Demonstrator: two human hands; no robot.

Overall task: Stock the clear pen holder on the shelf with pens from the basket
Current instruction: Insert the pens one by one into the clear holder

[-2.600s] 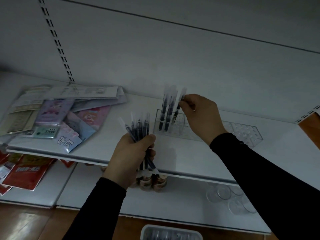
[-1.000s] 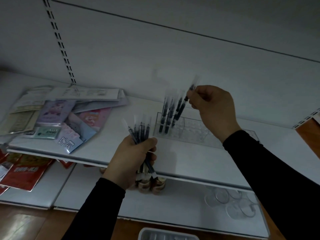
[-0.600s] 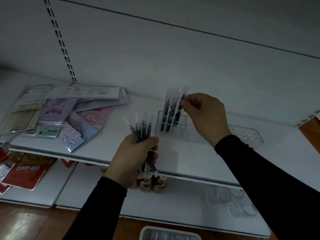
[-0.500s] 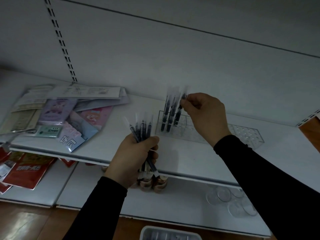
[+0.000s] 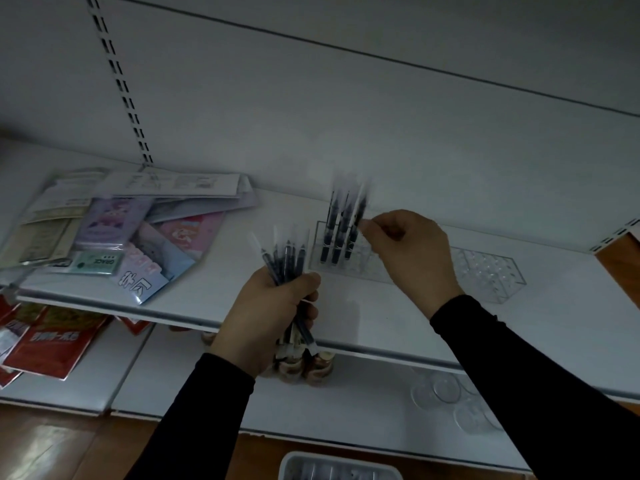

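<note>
The left hand (image 5: pixel 268 317) is curled tightly round a bundle of pens (image 5: pixel 287 261), dark barrels with pale caps, which fan upward out of the fist while their lower ends stick out below it over the front edge of the shelf (image 5: pixel 381 327). The right hand (image 5: pixel 412 251) reaches over the clear pen holder (image 5: pixel 485 271), thumb and forefinger pinching the upper part of one pen (image 5: pixel 358 216) that stands tilted at the holder's left end. Its top is blurred, so the exact cap cannot be made out. Just beside it, a few more pens (image 5: pixel 332 233) stand nearly upright in the left end of the holder. The holder lies lengthwise near the back of the shelf, and its right half shows rows of vacant round slots.

Toward the left end of the shelf lies a loose heap of flat stationery packets (image 5: pixel 138 230), overlapping one another, some pastel, some printed with lettering. On the lower shelf, red packets (image 5: pixel 52 341) sit at the left, small brown-capped bottles (image 5: pixel 304 365) stand just under the left hand, and clear round cups (image 5: pixel 446 393) rest at the right. The rim of a pale basket (image 5: pixel 339 467) shows at the bottom edge of the view, its contents too dim to tell.
</note>
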